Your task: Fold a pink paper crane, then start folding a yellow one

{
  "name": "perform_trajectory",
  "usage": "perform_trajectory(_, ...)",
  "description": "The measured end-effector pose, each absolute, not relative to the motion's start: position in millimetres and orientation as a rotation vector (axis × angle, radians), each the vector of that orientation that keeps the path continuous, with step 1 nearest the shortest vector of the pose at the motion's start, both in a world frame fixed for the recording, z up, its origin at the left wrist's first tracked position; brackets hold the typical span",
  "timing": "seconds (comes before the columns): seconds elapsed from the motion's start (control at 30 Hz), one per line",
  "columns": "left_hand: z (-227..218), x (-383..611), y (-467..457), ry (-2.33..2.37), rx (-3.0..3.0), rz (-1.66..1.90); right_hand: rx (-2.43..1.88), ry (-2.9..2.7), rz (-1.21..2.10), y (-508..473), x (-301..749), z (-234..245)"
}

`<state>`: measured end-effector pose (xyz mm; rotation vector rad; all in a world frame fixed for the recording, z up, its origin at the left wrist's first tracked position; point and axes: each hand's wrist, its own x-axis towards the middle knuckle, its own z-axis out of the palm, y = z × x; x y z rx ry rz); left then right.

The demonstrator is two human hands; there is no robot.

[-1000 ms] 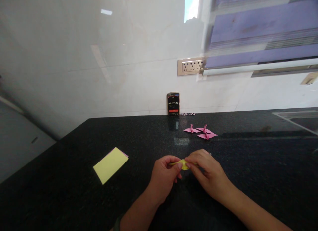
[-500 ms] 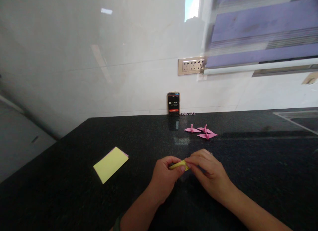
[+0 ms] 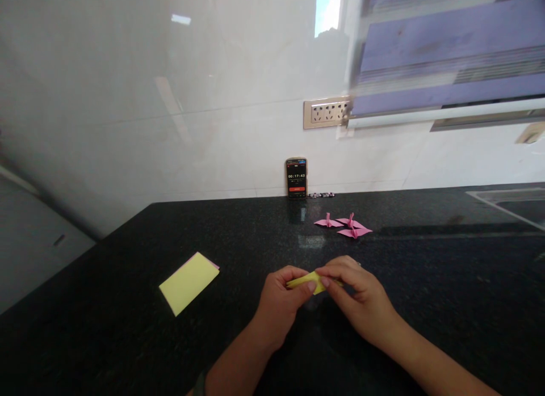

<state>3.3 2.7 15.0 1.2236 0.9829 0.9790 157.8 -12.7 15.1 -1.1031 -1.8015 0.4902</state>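
Between my two hands is a small piece of folded yellow paper point(image 3: 317, 282), partly covered by my fingers. My left hand point(image 3: 286, 297) pinches its left part, thumb on the near side. With thumb and fingertips, my right hand point(image 3: 356, 288) grips the right part. A narrow yellow edge shows between the right fingers. Beyond the hands, several pink paper cranes would be too many to say: three pink origami cranes point(image 3: 354, 232) sit close together on the counter. To the left lies a stack of yellow paper point(image 3: 189, 283) with a pink edge showing beneath.
A phone point(image 3: 297, 178) showing a running timer leans upright against the wall, a beaded strap point(image 3: 322, 195) beside it. The black countertop point(image 3: 123, 271) meets the wall at the back. A wall socket point(image 3: 326, 112) is above, and a framed recess point(image 3: 511, 206) lies at the right.
Both hands stay in nearly the same place. The fingers have shifted slightly on the folded yellow paper, and more of it shows between them.
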Motion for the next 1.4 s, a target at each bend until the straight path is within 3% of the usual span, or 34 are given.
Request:
perform_trajectory(0.2, 15.8, 2.5, 2.3, 0.918, 1.196, 0.969, -1.215, -1.474, 1.051, -12.6, 154.5, 19.1)
perform_trajectory(0.47, 15.2, 4.0, 2.3, 0.931, 1.187, 0.946, -1.153, -1.131, 1.528, -13.0, 152.0, 20.2)
perform_trajectory(0.57, 11.3, 5.4, 1.3, 0.919, 1.108, 0.929, -1.161, -1.099, 1.529, -12.4, 153.1, 19.4)
perform_trajectory(0.87, 9.0, 7.2, 1.4, 0.814, 0.988, 1.044, -1.240, -1.557, 0.986, -12.1, 155.2, 21.9)
perform_trajectory(1.2, 7.8, 5.8, 2.2, 0.748, 0.917, 0.930, -1.225, -1.253, 1.392, -13.3, 152.3, 18.8)
perform_trajectory(1.4, 7.8, 4.9, 2.4, 0.704, 0.868, 0.814, -1.163, -1.116, 1.423, -13.6, 149.4, 15.9)
